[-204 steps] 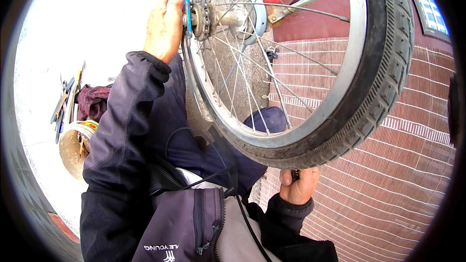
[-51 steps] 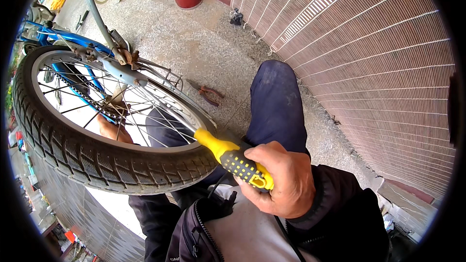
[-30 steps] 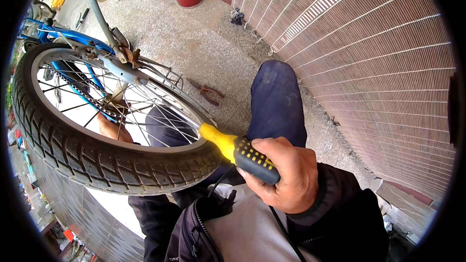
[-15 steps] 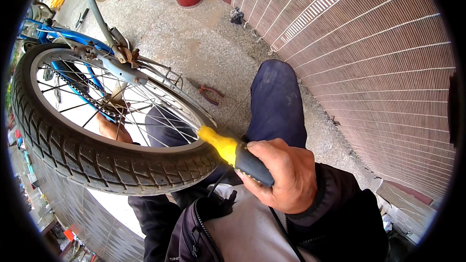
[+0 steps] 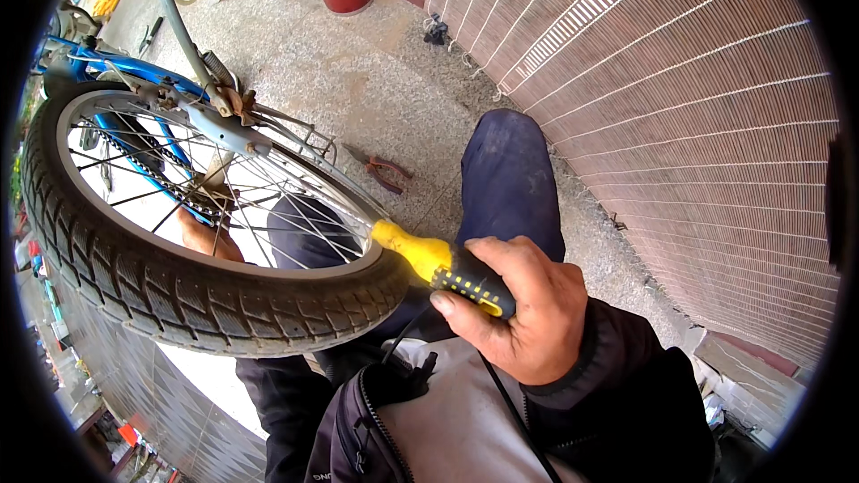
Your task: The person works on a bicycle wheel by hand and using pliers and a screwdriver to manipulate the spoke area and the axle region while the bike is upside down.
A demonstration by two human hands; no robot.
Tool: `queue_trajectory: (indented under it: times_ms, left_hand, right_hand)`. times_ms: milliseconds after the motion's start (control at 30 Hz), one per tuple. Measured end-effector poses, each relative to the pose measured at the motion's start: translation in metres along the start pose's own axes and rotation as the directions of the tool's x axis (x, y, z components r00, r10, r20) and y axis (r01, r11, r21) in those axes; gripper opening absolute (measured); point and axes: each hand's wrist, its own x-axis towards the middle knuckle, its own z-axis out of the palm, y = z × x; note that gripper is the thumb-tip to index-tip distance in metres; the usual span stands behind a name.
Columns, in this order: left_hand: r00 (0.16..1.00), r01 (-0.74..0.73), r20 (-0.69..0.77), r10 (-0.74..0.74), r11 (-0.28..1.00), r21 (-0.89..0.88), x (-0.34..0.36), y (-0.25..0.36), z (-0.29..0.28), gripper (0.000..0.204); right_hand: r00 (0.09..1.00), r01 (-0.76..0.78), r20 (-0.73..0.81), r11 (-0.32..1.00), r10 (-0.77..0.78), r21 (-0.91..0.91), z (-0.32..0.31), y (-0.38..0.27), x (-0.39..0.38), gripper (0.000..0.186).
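The right hand (image 5: 528,313) was clenched around a screwdriver (image 5: 443,266) with a yellow-and-black moulded handle, whose shaft disappeared at the steel rim (image 5: 295,181) of the bicycle wheel (image 5: 179,224). The knobbly black rubber tyre (image 5: 206,304) still sat fully on the rim, so the prying looked barely begun. The left hand (image 5: 208,237) showed only partly behind the thin wire spokes; whether it gripped anything could not be told. Rusty red-handled pliers (image 5: 383,170) lay on the speckled concrete floor (image 5: 358,80), beside a ribbed brick wall (image 5: 698,107).

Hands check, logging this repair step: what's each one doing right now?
Right hand: closed around the yellow-and-black screwdriver handle.
Left hand: behind the wheel's spokes; grip cannot be told.
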Motion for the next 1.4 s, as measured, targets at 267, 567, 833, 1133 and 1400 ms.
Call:
queue_trajectory:
  times_ms: [267, 567, 833, 1133, 1400]
  left_hand:
    - [0.997, 0.070, 0.019, -0.069, 0.993, -0.091, 0.033, -0.044, -0.036, 0.040]
    - [1.000, 0.005, -0.006, -0.005, 1.000, 0.003, 0.014, -0.030, -0.009, 0.038]
    - [0.998, -0.015, -0.061, 0.013, 0.999, -0.034, -0.007, 0.000, 0.007, 0.038]
    - [0.999, -0.037, -0.012, 0.038, 0.998, 0.044, -0.010, 0.005, 0.004, 0.051]
    - [0.995, -0.091, -0.037, 0.094, 0.993, 0.075, -0.004, -0.006, 0.001, 0.055]
  right_hand:
    - [1.000, -0.023, 0.011, 0.998, 0.024, -0.061, 0.005, -0.012, 0.006, 0.049]
    - [0.999, 0.015, -0.031, 0.978, -0.022, -0.206, 0.016, -0.009, -0.011, 0.045]
    - [0.928, -0.373, 0.027, 0.927, 0.373, 0.042, 0.013, -0.022, -0.011, 0.032]
    - [0.850, -0.525, 0.136, 0.794, 0.510, 0.305, 0.009, -0.030, 0.000, 0.031]
    - [0.998, 0.062, 0.050, 0.954, -0.049, -0.292, 0.021, -0.019, -0.019, 0.053]
